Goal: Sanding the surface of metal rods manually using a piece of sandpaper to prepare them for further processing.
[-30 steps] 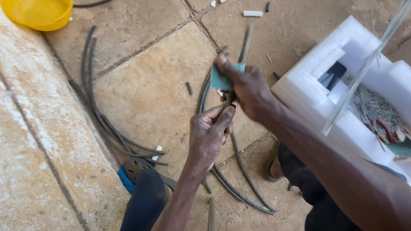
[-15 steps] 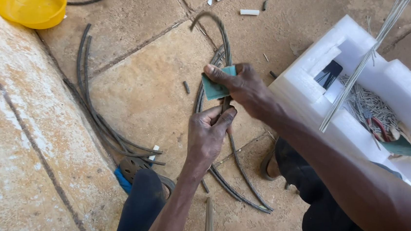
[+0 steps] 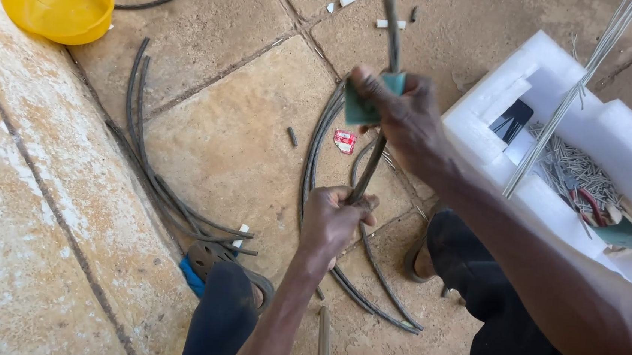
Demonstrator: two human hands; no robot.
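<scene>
- Rod (image 3: 376,141), dark and thin, stands nearly upright above the paved floor (image 3: 229,133), between both hands.
- Right hand (image 3: 400,113) wraps a green pad (image 3: 367,103) around the rod, fingers closed tight on it.
- Left hand (image 3: 334,220) grips the rod lower down, fist shut.
- Dark curved strips (image 3: 172,196) lie on the floor nearby.
- White foam box (image 3: 563,92) of nails sits at the right; a yellow bowl (image 3: 58,1) sits far left.

A white foam packing box (image 3: 560,136) stands at the right; a small red-and-white wrapper (image 3: 344,141) lies on the paving near the middle, left of it
</scene>
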